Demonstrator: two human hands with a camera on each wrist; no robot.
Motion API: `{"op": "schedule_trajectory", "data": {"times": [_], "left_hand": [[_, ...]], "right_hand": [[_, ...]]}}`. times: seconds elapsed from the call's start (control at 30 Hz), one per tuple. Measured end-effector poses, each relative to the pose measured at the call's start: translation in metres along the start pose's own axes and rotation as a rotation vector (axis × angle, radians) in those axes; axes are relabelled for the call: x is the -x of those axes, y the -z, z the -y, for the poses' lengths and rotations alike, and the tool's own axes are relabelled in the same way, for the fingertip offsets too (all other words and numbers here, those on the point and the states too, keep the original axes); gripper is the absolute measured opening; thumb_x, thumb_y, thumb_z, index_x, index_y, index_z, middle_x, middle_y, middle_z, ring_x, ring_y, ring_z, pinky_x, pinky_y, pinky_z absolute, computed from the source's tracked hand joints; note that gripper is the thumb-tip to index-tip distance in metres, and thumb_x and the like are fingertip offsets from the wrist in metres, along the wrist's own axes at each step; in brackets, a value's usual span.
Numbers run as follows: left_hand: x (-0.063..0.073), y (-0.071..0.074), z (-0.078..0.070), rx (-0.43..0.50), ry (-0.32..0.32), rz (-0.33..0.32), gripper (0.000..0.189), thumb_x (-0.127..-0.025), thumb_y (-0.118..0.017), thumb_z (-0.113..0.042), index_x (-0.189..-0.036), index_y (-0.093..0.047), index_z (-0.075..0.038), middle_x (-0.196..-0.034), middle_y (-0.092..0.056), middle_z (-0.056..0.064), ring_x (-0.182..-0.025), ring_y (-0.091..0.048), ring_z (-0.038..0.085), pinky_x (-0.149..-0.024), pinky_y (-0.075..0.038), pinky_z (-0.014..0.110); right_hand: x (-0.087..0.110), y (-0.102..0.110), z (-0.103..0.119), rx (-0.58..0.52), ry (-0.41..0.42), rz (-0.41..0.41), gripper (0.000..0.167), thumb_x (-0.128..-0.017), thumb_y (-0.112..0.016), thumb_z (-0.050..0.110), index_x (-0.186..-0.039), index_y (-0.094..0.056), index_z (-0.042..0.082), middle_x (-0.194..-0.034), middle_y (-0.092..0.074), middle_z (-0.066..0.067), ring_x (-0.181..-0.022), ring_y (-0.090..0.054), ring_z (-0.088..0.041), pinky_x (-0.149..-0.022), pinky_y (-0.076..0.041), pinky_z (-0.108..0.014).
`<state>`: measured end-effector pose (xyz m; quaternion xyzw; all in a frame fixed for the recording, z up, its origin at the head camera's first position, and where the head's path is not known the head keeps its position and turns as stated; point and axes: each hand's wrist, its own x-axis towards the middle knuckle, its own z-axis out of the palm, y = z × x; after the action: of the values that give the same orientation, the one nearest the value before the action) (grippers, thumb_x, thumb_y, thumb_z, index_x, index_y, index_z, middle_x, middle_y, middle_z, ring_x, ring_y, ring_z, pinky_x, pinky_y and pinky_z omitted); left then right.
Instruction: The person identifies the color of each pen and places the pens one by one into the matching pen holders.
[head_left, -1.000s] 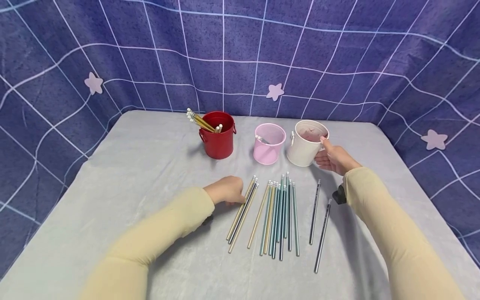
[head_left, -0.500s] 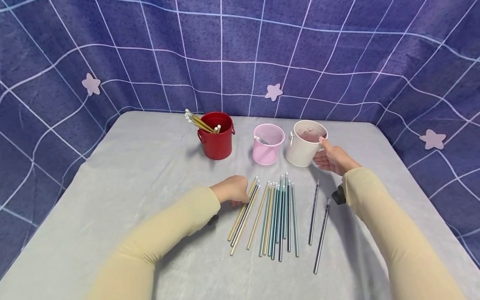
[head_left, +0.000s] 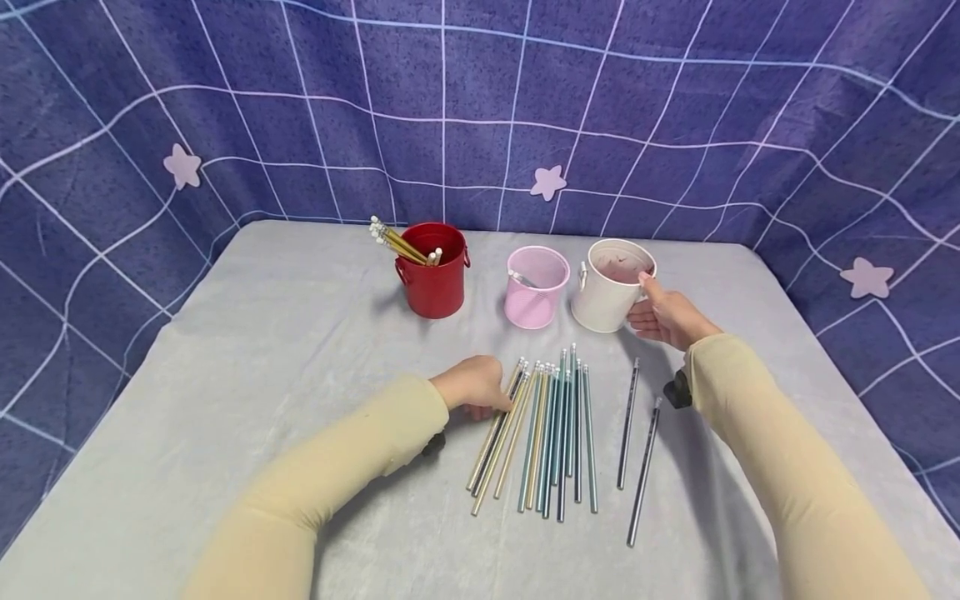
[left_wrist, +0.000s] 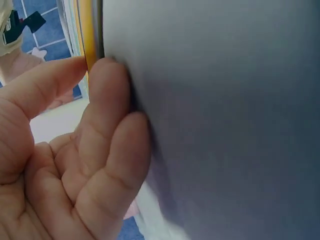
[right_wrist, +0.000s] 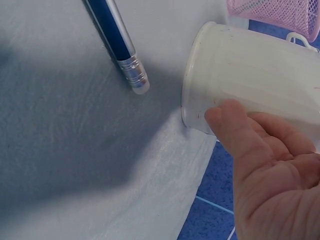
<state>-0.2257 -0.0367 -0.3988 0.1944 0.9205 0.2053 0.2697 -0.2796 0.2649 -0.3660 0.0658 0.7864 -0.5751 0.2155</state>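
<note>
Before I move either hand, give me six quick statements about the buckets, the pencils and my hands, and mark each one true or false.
1. The right hand touches the white bucket. True.
2. Gold pencils stick out of the red bucket. True.
3. The red bucket stands in the middle of the three. False: the pink bucket does.
4. The left hand touches pencils lying on the table. True.
5. Every pencil is in a bucket. False: many lie on the table.
6. Both hands are on the white bucket. False: only the right hand is.
</note>
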Motion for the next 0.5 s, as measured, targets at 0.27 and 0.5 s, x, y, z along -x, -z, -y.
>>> {"op": "schedule_trajectory", "data": {"times": [0.27, 0.5], "left_hand": [[-0.0001, -0.0015, -0.0048, 0.012, 0.020, 0.014, 0.029, -0.084, -0.068, -0.014, -0.057, -0.060, -0.006, -0.048, -0.059, 0.002, -0.040, -0.056, 0.012, -0.043, -0.049, 0.026], [0.0007, 0.0007, -0.0024, 0.081, 0.017, 0.033, 0.032, -0.086, -0.065, -0.011, -0.055, -0.059, -0.006, -0.047, -0.060, 0.002, -0.039, -0.056, 0.010, -0.043, -0.050, 0.025]], "right_hand": [[-0.0009, 0.0005, -0.0004, -0.013, 0.004, 0.016, 0.092, -0.098, -0.013, 0.058, -0.139, -0.015, -0.024, -0.144, -0.023, -0.040, -0.135, -0.027, -0.046, -0.110, -0.026, -0.046], [-0.0019, 0.0000, -0.0006, -0.018, -0.001, 0.008, 0.091, -0.098, -0.013, 0.057, -0.139, -0.015, -0.024, -0.144, -0.023, -0.040, -0.135, -0.027, -0.046, -0.110, -0.027, -0.047]]}}
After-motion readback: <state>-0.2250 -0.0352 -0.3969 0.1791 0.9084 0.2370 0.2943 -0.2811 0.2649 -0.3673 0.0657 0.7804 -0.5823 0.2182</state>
